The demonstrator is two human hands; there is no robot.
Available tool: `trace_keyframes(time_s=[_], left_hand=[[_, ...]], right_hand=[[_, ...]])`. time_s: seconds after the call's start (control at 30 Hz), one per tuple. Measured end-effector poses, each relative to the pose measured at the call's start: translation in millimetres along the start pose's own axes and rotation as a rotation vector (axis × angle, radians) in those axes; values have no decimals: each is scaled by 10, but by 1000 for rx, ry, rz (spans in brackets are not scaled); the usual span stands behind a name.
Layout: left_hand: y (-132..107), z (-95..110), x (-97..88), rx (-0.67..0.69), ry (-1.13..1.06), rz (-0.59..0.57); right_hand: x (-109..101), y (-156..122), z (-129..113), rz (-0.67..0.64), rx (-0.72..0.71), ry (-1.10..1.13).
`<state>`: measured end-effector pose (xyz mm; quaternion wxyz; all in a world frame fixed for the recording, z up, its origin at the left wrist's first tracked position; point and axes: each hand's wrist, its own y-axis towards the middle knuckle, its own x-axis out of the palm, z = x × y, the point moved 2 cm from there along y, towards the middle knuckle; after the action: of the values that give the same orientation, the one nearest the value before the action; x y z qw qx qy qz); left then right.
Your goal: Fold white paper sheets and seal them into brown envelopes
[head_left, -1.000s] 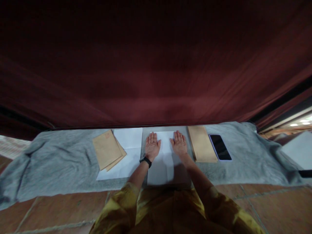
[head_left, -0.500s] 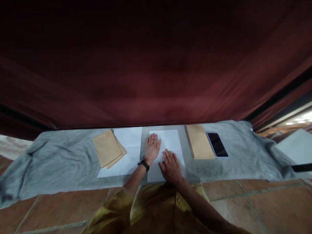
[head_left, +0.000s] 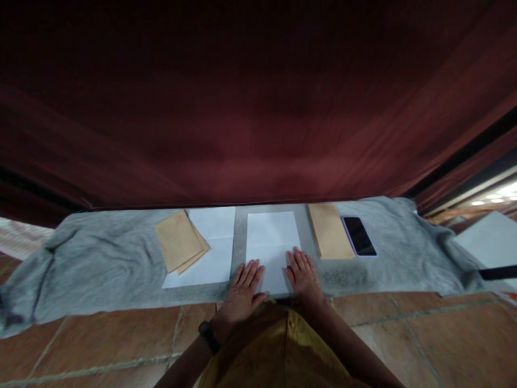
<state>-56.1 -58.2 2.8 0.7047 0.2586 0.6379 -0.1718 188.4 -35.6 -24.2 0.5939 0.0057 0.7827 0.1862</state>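
Note:
A white sheet of paper with a crease across its middle lies flat in front of me on a grey cloth. My left hand rests at the sheet's near left edge, palm down with fingers stretched out. Over the near right edge lies my right hand, its fingers also flat and apart. Neither hand holds anything. To the left, two or so brown envelopes overlap on top of another creased white sheet. A stack of brown envelopes sits to the right of my right hand.
A phone in a purple case lies right of the envelope stack. The grey cloth covers the long narrow surface. Behind it hangs a dark red fabric. At the far right is a white flat object.
My left hand has slid from the upper part of the middle sheet down to its near left edge. My right hand has shifted right, to the sheet's right edge.

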Motion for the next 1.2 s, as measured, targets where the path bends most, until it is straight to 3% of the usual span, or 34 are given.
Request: trace_keyframes(time_s=[0.17, 0.3, 0.43, 0.57, 0.67, 0.9, 1.0, 1.2], left_hand=[[-93, 15, -33, 18, -17, -4], [-96, 19, -36, 19, -16, -23], [-47, 130, -38, -6, -13, -24], [31, 277, -30, 7, -12, -28], [33, 259, -28, 17, -16, -32], [-65, 141, -24, -3, -31, -16], [-59, 127, -45, 9, -74, -20], [-42, 9, -149, -84, -236, 38]], right_hand=[[-120, -247, 271, -18, -30, 7], [-205, -319, 306, -45, -40, 11], [-222, -264, 64, -48, -52, 19], [-143, -178, -303, -73, -167, 72], [-115, -175, -383, -58, -201, 73], [-293, -322, -23, -75, -164, 43], [-345, -356, 145, -133, -199, 127], [-336, -398, 491, -147, -88, 412]])
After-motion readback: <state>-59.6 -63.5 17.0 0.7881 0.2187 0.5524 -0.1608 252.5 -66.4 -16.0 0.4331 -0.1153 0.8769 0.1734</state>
